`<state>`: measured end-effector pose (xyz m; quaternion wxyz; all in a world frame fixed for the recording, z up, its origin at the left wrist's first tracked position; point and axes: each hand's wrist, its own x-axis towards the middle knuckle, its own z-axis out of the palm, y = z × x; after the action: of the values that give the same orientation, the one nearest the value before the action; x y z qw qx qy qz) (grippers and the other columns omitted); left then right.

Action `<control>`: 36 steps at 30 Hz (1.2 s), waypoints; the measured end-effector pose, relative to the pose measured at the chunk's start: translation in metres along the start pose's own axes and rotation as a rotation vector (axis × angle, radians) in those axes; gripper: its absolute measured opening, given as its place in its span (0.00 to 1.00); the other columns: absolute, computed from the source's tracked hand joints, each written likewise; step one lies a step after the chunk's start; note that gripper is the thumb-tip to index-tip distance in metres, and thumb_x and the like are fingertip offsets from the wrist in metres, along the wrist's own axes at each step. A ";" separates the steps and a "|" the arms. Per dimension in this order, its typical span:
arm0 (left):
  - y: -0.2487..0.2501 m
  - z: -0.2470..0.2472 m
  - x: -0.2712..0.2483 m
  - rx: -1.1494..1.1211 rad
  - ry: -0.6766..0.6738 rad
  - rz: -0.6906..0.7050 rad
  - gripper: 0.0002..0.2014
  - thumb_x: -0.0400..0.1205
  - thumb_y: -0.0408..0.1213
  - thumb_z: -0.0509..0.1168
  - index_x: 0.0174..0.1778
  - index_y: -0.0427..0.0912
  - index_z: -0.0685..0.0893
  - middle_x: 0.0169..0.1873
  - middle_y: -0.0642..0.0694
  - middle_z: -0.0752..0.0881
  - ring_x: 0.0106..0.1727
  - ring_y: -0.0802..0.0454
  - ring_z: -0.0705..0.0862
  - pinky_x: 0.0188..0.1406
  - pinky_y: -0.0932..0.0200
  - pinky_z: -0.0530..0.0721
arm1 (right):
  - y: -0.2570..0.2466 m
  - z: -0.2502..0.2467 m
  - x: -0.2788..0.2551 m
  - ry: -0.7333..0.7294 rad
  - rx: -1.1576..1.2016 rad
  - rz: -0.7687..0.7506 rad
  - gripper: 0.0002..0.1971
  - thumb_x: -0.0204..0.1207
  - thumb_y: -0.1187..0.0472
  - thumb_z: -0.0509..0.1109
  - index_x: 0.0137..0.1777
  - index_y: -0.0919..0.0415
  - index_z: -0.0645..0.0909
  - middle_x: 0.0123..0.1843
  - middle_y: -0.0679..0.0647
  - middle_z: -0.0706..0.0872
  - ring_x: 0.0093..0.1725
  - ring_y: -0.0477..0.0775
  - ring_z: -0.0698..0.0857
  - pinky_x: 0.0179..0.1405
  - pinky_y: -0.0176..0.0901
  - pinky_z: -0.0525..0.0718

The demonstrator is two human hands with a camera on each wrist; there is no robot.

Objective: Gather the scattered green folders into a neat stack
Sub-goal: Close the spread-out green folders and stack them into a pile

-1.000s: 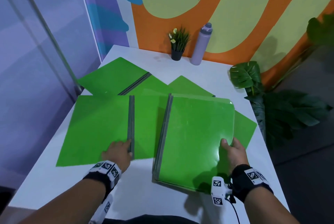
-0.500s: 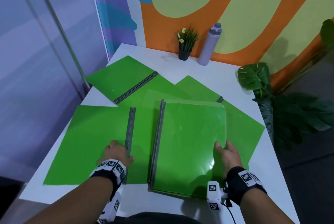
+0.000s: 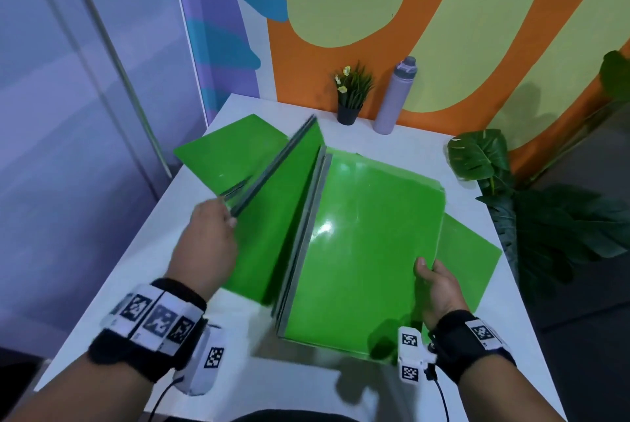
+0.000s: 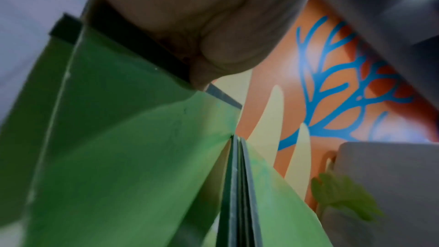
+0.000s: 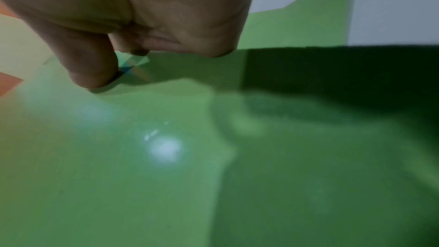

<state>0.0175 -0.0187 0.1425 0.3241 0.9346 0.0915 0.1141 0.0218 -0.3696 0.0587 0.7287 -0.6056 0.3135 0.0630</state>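
Observation:
My left hand [image 3: 227, 215] grips the grey spine of a green folder [image 3: 272, 217] and holds it raised and tilted, its cover hanging down beside the stack. In the left wrist view the fingers [image 4: 209, 53] curl round that dark spine above the green cover [image 4: 114, 138]. The stack of green folders [image 3: 368, 244] lies in the middle of the white table [image 3: 163, 285]. My right hand [image 3: 428, 268] holds its right edge, thumb [image 5: 90, 67] on the glossy top cover [image 5: 166, 176]. Another folder [image 3: 231, 149] lies flat at the far left. A green sheet [image 3: 470, 258] sticks out under the stack on the right.
A small potted plant [image 3: 351, 98] and a lilac bottle [image 3: 392, 98] stand at the table's far edge against the painted wall. Large leaves [image 3: 477, 156] reach over the right edge. A glass partition runs along the left side.
My left hand has lifted the left folder off the table by its spine and swung it up toward the stack. My right hand still holds the stack's right edge.

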 end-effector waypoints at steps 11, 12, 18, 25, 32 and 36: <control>-0.004 0.010 -0.008 -0.565 -0.217 -0.198 0.17 0.87 0.33 0.55 0.70 0.49 0.75 0.61 0.43 0.83 0.54 0.50 0.80 0.48 0.58 0.76 | -0.012 0.046 -0.003 -0.122 0.024 -0.086 0.39 0.80 0.59 0.64 0.84 0.58 0.44 0.86 0.56 0.49 0.83 0.58 0.52 0.81 0.63 0.48; 0.000 0.014 -0.014 -0.615 -0.282 -0.209 0.15 0.88 0.40 0.54 0.71 0.50 0.74 0.63 0.47 0.82 0.61 0.49 0.79 0.57 0.56 0.76 | -0.011 0.051 -0.004 -0.123 -0.030 -0.089 0.38 0.80 0.58 0.64 0.84 0.56 0.45 0.86 0.56 0.49 0.83 0.59 0.52 0.80 0.64 0.50; -0.015 0.032 -0.027 -0.413 -0.262 -0.281 0.11 0.86 0.40 0.59 0.62 0.43 0.72 0.44 0.45 0.81 0.43 0.49 0.80 0.40 0.55 0.76 | 0.007 0.074 -0.005 -0.182 -0.273 -0.207 0.24 0.84 0.59 0.59 0.77 0.41 0.62 0.82 0.57 0.64 0.78 0.60 0.66 0.77 0.66 0.62; -0.070 0.043 -0.019 -0.460 -0.156 -0.550 0.10 0.86 0.38 0.58 0.62 0.42 0.71 0.43 0.44 0.78 0.45 0.44 0.78 0.52 0.45 0.78 | 0.086 0.036 0.023 -0.309 -1.347 -0.274 0.31 0.79 0.52 0.63 0.81 0.42 0.57 0.85 0.50 0.52 0.83 0.57 0.55 0.76 0.75 0.60; -0.108 0.067 -0.026 -0.581 -0.275 -0.706 0.13 0.84 0.38 0.61 0.64 0.41 0.72 0.58 0.36 0.81 0.63 0.34 0.79 0.69 0.31 0.76 | 0.071 -0.016 0.035 -0.050 -1.471 -0.275 0.18 0.79 0.50 0.61 0.66 0.56 0.75 0.73 0.55 0.71 0.67 0.56 0.76 0.72 0.65 0.69; -0.096 0.078 -0.036 -0.523 -0.368 -0.661 0.12 0.86 0.36 0.59 0.64 0.38 0.70 0.54 0.38 0.79 0.58 0.38 0.77 0.67 0.38 0.76 | 0.067 -0.007 0.033 0.143 -1.563 -0.224 0.24 0.78 0.41 0.61 0.61 0.61 0.76 0.58 0.57 0.76 0.57 0.58 0.79 0.55 0.54 0.83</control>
<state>-0.0053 0.0015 0.0170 0.5788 0.7470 0.2935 -0.1441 0.0139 -0.3682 -0.0160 0.0723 -0.9723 0.1615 0.1524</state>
